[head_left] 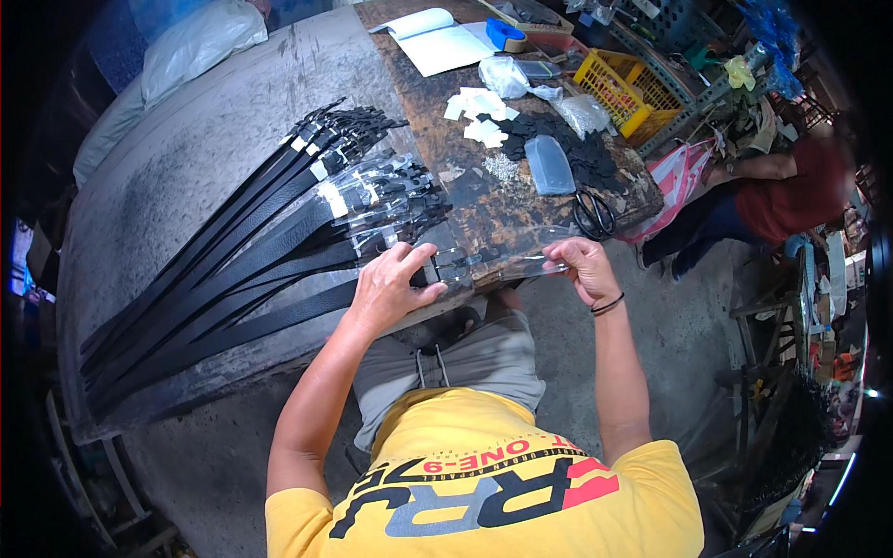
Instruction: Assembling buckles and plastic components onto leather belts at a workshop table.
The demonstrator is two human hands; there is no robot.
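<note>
- A black belt [279,321] lies across the near edge of the counter [186,158], its buckle end [446,265] between the person's two hands; the strap runs off to the left.
- The left hand [391,288] presses down on the belt just behind the buckle, fingers curled over and grasping the strap.
- The right hand [581,265] pinches the far end of a clear plastic sleeve [507,265] between thumb and fingertips; the sleeve stretches from there toward the buckle and seems to cover it, though how far it reaches I cannot tell.
- To do this well, judging from the grip: keep the strap pinned flat with the left hand, hold the sleeve taut and in line with the belt, and draw it evenly so the thin plastic does not catch on the buckle or tear.
- Just beyond, a fanned stack of black belts [279,214] lies on the counter, several buckle ends already in clear sleeves [372,191].
- Farther out on the counter lie scissors [595,216], a grey pouch [549,166], small white tags [479,116] and an open notebook [437,39].
- A yellow crate [619,88] stands beyond the counter's far corner, and another person in a red top [791,186] sits to the right.
</note>
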